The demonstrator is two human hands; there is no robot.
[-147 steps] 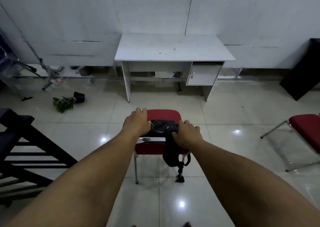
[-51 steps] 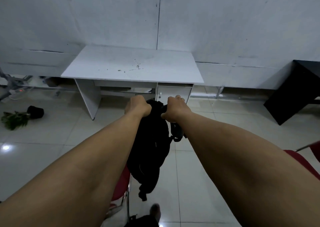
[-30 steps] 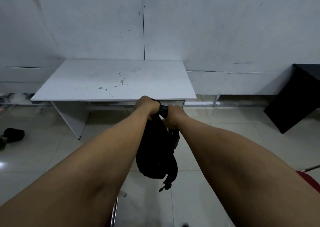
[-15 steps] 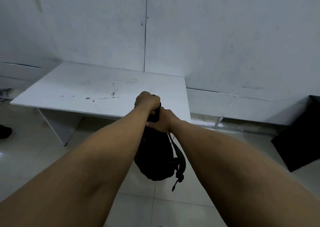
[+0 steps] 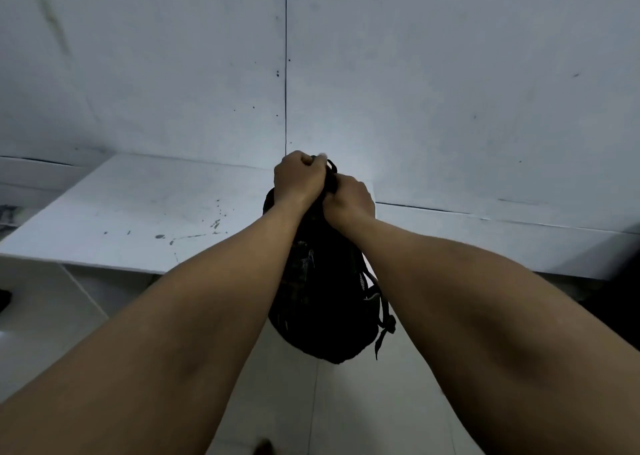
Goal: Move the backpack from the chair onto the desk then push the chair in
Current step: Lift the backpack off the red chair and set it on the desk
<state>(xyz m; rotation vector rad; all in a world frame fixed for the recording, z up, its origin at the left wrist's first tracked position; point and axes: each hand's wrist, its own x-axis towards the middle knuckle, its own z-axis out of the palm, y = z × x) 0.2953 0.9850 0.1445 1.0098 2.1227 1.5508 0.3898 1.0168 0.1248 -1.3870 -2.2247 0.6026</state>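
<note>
**Backpack held aloft at worktop's edge**

Both hands grip the top of a black backpack (image 5: pixel 322 302): the left hand (image 5: pixel 298 180) and right hand (image 5: pixel 349 198) are clenched side by side on its handle. The bag hangs in the air at the white worktop (image 5: pixel 138 212), its bottom over the tiled floor (image 5: pixel 52 316).

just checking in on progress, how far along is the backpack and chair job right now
Done: the backpack is off the chair, which is out of view. In hand: the left hand and right hand grip its top while it hangs in the air at the desk front edge, its bottom over the floor. Left: set it on the desktop, then push the chair in.
</note>
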